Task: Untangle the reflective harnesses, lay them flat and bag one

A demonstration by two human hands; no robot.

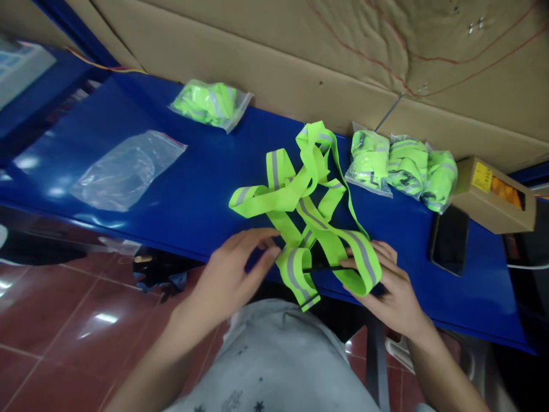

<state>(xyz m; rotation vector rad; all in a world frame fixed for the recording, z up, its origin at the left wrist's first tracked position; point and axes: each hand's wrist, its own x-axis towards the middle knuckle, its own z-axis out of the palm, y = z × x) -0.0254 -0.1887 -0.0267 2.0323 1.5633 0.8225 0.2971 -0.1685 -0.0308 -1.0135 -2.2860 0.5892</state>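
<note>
A tangled neon-yellow reflective strap (295,197) with grey stripes lies in loops on the blue table, its near part hanging over the front edge. My right hand (388,286) has its fingers around a loop at the near right; a thin black band runs leftward from there. At the near left of the strap is my left hand (242,266), thumb and forefinger curved apart, with no strap visible between them. The fingertips reach the strap's edge; whether they touch it I cannot tell. A clear plastic bag (128,169) lies flat to the left.
One bagged strap bundle (210,103) sits at the back left; several more bagged bundles (369,157) stand at the back right. Beside them are a cardboard box (493,197) and a black phone (449,239). A cardboard-covered wall (257,51) rises behind the blue table (206,189).
</note>
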